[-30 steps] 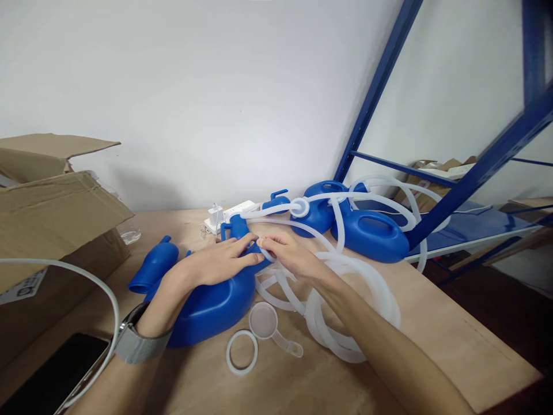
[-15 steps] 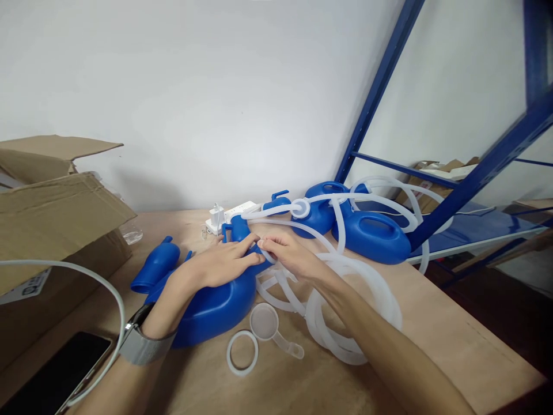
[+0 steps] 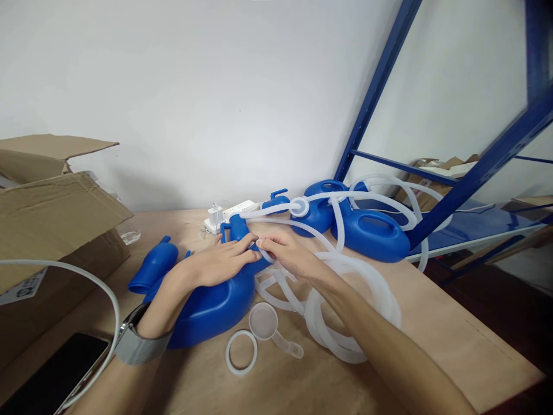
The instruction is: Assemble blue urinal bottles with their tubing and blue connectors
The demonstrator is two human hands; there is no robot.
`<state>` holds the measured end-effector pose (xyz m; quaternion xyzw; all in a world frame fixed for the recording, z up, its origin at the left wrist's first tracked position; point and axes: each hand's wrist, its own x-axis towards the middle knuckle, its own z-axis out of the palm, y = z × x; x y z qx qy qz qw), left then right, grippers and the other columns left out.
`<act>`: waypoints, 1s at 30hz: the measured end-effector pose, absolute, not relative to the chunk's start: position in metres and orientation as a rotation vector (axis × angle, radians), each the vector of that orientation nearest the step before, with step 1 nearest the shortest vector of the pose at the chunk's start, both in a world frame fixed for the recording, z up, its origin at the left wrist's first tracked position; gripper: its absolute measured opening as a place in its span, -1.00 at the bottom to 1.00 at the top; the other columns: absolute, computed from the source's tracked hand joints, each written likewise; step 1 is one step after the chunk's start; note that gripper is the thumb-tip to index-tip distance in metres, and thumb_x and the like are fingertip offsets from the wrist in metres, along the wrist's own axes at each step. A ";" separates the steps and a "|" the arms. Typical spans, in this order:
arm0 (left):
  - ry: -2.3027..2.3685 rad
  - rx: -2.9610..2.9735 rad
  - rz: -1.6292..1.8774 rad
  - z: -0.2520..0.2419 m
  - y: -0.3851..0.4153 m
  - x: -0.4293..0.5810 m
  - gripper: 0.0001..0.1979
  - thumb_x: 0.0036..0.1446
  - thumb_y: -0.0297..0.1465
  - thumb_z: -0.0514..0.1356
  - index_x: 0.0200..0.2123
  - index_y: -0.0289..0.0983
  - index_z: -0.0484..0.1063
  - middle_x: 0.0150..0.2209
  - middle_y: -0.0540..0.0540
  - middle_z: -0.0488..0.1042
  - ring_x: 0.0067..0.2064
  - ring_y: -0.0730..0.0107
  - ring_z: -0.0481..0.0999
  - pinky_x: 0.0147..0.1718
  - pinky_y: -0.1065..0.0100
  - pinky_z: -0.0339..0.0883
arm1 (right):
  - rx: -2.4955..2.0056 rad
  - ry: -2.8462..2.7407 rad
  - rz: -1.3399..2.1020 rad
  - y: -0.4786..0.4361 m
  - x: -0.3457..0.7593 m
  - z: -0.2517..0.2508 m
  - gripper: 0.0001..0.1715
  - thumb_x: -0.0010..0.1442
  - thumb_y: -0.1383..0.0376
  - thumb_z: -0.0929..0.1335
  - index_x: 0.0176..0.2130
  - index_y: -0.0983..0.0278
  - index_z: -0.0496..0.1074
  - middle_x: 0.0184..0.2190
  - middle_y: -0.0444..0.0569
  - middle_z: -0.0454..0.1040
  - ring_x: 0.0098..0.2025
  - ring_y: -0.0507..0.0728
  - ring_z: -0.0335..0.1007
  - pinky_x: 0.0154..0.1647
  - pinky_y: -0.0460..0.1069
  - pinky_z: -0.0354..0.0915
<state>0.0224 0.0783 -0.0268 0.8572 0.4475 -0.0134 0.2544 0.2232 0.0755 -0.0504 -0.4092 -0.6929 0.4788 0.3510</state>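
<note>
A blue plastic bottle [image 3: 216, 314] lies on its side on the table, its neck pointing away to the right. Over its neck lies my left hand [image 3: 216, 262], fingers bent round it and holding it. My right hand [image 3: 283, 251] pinches a whitish ring [image 3: 265, 255] at the bottle's mouth, with the thumb and index finger meeting the left fingertips. Part of the ring is hidden by the fingers. Just in front lie a loose white ring [image 3: 241, 353] and a clear round cap with a strap [image 3: 263, 321]. Coiled translucent tubing [image 3: 380, 288] rests beneath my right forearm.
Behind are more blue bottles [image 3: 367, 236] with hoses, and a power strip [image 3: 237, 210]. A blue spout piece [image 3: 154, 265] stands left, near a cardboard box [image 3: 60, 213] and a phone [image 3: 56, 374]. A white cable [image 3: 103, 282] crosses the left side. Blue shelving [image 3: 375, 86] rises at right.
Almost nothing differs. The whole view has shifted very slightly, while both hands stay at the bottle's mouth in nearly the same pose.
</note>
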 end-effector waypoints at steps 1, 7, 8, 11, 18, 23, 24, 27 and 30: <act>1.204 2.357 -0.043 -0.028 0.079 0.022 -0.44 0.41 -0.03 -0.25 0.19 -0.02 0.39 0.48 0.02 0.16 0.50 -0.11 0.05 0.43 -0.27 -0.39 | -1.060 -1.792 1.240 0.076 0.223 -0.050 -0.62 0.23 0.15 0.28 -0.55 0.20 0.14 -0.57 -0.23 0.09 -0.46 0.04 -0.02 -0.41 0.01 -0.06; 1.226 2.395 -0.005 -0.028 0.077 0.022 -0.50 0.40 -0.08 -0.19 0.05 -0.03 0.48 0.43 0.01 0.28 0.46 -0.12 0.18 0.42 -0.27 -0.33 | -1.064 -1.778 1.247 0.077 0.222 -0.052 -0.63 0.22 0.13 0.29 -0.54 0.20 0.17 -0.56 -0.23 0.10 -0.46 0.03 -0.02 -0.42 0.01 -0.05; 1.241 2.365 0.002 -0.026 0.076 0.023 -0.48 0.41 -0.05 -0.20 0.08 -0.02 0.47 0.43 0.01 0.28 0.46 -0.12 0.16 0.42 -0.28 -0.31 | -1.067 -1.775 1.246 0.077 0.222 -0.053 -0.63 0.22 0.12 0.29 -0.54 0.20 0.17 -0.56 -0.23 0.10 -0.46 0.03 -0.02 -0.42 0.01 -0.05; 1.254 2.299 -0.013 -0.020 0.074 0.025 -0.46 0.41 -0.01 -0.21 0.14 0.00 0.45 0.48 0.04 0.19 0.48 -0.06 0.12 0.43 -0.27 -0.32 | -1.084 -1.775 1.230 0.076 0.222 -0.052 -0.62 0.22 0.12 0.29 -0.54 0.20 0.17 -0.56 -0.23 0.11 -0.47 0.03 -0.02 -0.42 0.01 -0.05; 1.276 2.271 -0.025 -0.020 0.073 0.024 -0.31 0.37 0.12 -0.22 0.40 -0.01 0.18 0.46 -0.10 0.23 0.50 -0.04 0.11 0.44 -0.24 -0.37 | -1.078 -1.849 1.243 0.076 0.224 -0.042 -0.64 0.21 0.16 0.27 -0.56 0.21 0.19 -0.56 -0.20 0.14 -0.45 0.04 0.03 -0.41 -0.01 0.01; 1.283 2.272 -0.045 -0.025 0.076 0.020 -0.22 0.35 0.18 -0.26 0.50 0.00 -0.05 0.49 -0.11 0.16 0.52 -0.04 0.06 0.44 -0.18 -0.28 | -1.129 -2.032 1.159 0.074 0.233 -0.034 -0.60 0.32 0.07 0.28 -0.46 0.23 0.36 -0.50 -0.18 0.25 -0.41 0.05 0.14 -0.38 -0.01 0.06; 1.283 2.275 -0.032 -0.026 0.076 0.019 -0.22 0.35 0.19 -0.26 0.50 0.01 -0.04 0.50 -0.10 0.15 0.51 -0.05 0.09 0.44 -0.15 -0.22 | -1.143 -2.070 1.152 0.073 0.236 -0.032 -0.61 0.34 0.05 0.29 -0.41 0.23 0.42 -0.46 -0.17 0.30 -0.39 0.06 0.18 -0.37 -0.01 0.08; 1.307 2.272 0.005 -0.025 0.076 0.020 -0.21 0.33 0.23 -0.20 0.47 0.01 0.05 0.44 -0.11 0.28 0.44 -0.10 0.24 0.39 -0.09 -0.03 | -1.122 -2.166 1.163 0.070 0.246 -0.024 -0.67 0.34 0.04 0.35 -0.25 0.22 0.54 -0.35 -0.12 0.42 -0.31 0.08 0.26 -0.31 -0.01 0.16; 1.325 2.264 0.000 -0.023 0.074 0.023 -0.22 0.29 0.26 -0.14 0.40 0.00 0.18 0.31 -0.16 0.46 0.35 -0.17 0.36 0.32 -0.11 0.09 | -1.022 -2.224 1.208 0.072 0.255 -0.019 -0.70 0.32 0.06 0.39 -0.26 0.23 0.56 -0.36 -0.13 0.43 -0.34 0.07 0.26 -0.33 -0.02 0.18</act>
